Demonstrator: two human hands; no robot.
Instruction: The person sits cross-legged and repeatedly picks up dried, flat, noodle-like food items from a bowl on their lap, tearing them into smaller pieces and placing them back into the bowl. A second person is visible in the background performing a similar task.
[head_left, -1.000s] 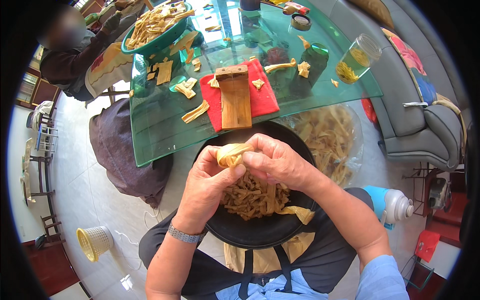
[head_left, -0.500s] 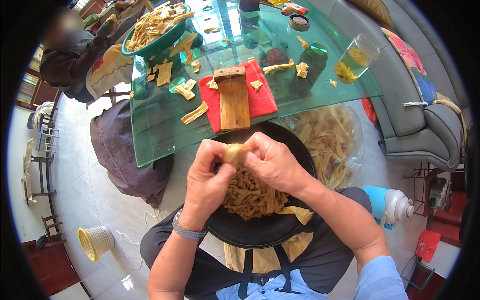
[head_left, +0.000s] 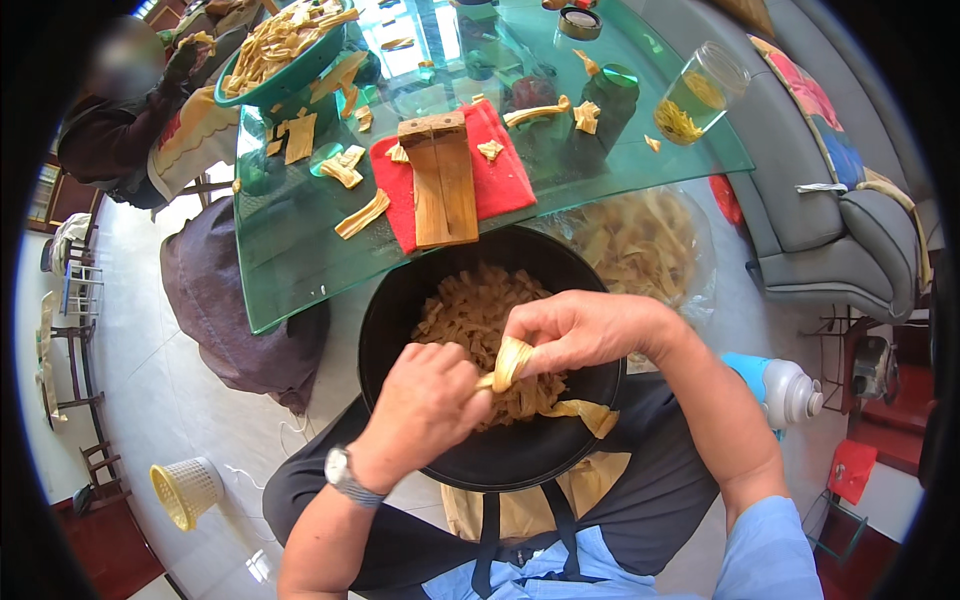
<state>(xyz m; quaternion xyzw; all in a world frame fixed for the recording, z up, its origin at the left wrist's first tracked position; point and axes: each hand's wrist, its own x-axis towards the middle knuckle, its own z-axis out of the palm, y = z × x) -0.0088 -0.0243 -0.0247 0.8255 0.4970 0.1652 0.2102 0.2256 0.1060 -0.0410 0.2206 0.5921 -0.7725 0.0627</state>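
a pale looped strip is being held over brown-tan pieces in a black basin; the left hand is pinching its tail, the right hand its loop. from here, gentle, even tension is seeming wisest.

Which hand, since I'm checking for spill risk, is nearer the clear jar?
Right. The right hand is over the bowl, short of the clear jar and to its left; the left hand, also over the bowl, is lower and farther left in the picture.
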